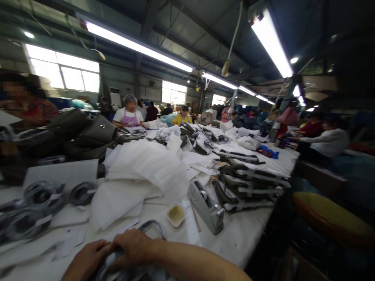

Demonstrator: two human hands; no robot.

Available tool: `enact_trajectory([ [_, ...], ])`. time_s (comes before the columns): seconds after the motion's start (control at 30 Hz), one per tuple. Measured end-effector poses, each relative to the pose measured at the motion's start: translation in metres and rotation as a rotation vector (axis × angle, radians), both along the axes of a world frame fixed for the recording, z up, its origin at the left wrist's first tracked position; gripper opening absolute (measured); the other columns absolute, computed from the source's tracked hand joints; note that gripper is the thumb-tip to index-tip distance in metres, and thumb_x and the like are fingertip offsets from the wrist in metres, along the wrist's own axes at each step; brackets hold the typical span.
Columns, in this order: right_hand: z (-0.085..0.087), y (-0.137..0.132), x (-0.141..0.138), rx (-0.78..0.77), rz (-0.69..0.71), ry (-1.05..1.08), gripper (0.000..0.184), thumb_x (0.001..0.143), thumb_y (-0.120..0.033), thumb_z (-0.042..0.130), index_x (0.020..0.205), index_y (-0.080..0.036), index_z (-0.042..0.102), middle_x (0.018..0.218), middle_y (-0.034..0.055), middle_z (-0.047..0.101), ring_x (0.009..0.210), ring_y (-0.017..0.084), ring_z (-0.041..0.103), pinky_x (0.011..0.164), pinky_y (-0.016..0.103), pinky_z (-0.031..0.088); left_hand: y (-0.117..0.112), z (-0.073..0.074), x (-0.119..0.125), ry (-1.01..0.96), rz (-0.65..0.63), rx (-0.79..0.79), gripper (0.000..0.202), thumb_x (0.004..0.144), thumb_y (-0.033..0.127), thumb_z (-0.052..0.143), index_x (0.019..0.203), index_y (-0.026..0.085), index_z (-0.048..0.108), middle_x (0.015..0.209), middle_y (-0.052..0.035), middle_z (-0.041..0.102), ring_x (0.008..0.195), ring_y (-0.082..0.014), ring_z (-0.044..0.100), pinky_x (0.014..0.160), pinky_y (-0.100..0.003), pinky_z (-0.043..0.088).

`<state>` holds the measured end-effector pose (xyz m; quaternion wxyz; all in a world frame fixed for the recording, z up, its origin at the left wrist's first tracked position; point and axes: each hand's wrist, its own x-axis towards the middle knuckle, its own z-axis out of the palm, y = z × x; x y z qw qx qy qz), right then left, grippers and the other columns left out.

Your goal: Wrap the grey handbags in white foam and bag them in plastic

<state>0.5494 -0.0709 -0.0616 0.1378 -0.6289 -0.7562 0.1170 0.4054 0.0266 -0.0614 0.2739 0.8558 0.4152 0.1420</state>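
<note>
At the near table edge, my left hand [90, 255] and my right hand [133, 246] meet, fingers curled round a dark strap [108, 269] with a whitish wrap. Their fingers overlap, and the frame's lower edge cuts off much of the strap. A dark loop [152, 225] rises just behind my right hand; whether it belongs to the same strap I cannot tell. Coiled dark straps with pale bands [83, 193] lie to the left. Beyond my hands stand a small white dish with yellowish contents [175, 214] and a grey tape dispenser [206, 207].
Fanned white foam sheets [146, 164] cover the table's middle. Folded dark bags with white padding [249, 183] are stacked at right, and dark bags [90, 132] pile up at left. A yellow-topped stool [331, 214] stands beyond the right edge. Several people work farther off.
</note>
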Motion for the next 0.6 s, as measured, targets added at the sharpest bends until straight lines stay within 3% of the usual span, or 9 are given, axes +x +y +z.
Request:
enact_trajectory([
  [0.07,0.0,-0.009,-0.003,0.03,-0.069,0.087,0.04,0.065,-0.036,0.085,0.099,-0.026,0.067,0.093,-0.0023,0.072,0.092,0.021,0.067,0.079,0.026,0.048,-0.017,0.012,-0.003,0.034,-0.097,-0.11,0.032,0.07,0.048,0.056,0.055,0.02,0.064,0.06,-0.0017,0.068,0.068,-0.023,0.065,0.059,-0.025,0.044],
  [0.13,-0.004,-0.015,-0.004,0.033,-0.061,0.15,0.032,0.07,-0.029,0.08,0.098,-0.022,0.065,0.098,0.0019,0.071,0.093,0.022,0.065,0.082,0.03,0.047,-0.028,0.016,-0.004,0.042,-0.013,-0.14,0.029,0.075,0.041,0.055,0.062,0.018,0.066,0.066,-0.0027,0.069,0.073,-0.0207,0.064,0.063,-0.025,0.042],
  [0.3,-0.019,-0.014,0.0,0.024,-0.041,0.334,0.026,0.072,-0.014,0.069,0.098,-0.019,0.064,0.102,0.0061,0.069,0.097,0.022,0.061,0.088,0.034,0.043,-0.029,-0.002,-0.008,0.058,0.121,-0.191,0.027,0.09,0.038,0.059,0.079,0.015,0.066,0.079,-0.0022,0.068,0.08,-0.0167,0.063,0.077,-0.031,0.047],
  [0.4,-0.018,-0.016,0.0,0.003,-0.063,0.409,0.023,0.073,-0.013,0.066,0.095,-0.02,0.067,0.096,0.0035,0.071,0.091,0.02,0.063,0.084,0.031,0.044,-0.033,-0.008,-0.011,0.027,0.099,-0.193,0.031,0.095,0.043,0.059,0.088,0.014,0.064,0.088,-0.0026,0.067,0.085,-0.0166,0.064,0.083,-0.037,0.051],
  [0.6,-0.008,-0.014,0.0,-0.01,-0.151,0.448,0.022,0.066,-0.014,0.069,0.088,-0.019,0.069,0.09,0.0023,0.071,0.085,0.018,0.063,0.079,0.028,0.045,-0.04,-0.009,-0.015,-0.059,0.019,-0.181,0.029,0.096,0.04,0.058,0.086,0.013,0.065,0.085,-0.0017,0.066,0.084,-0.0164,0.064,0.084,-0.037,0.052],
])
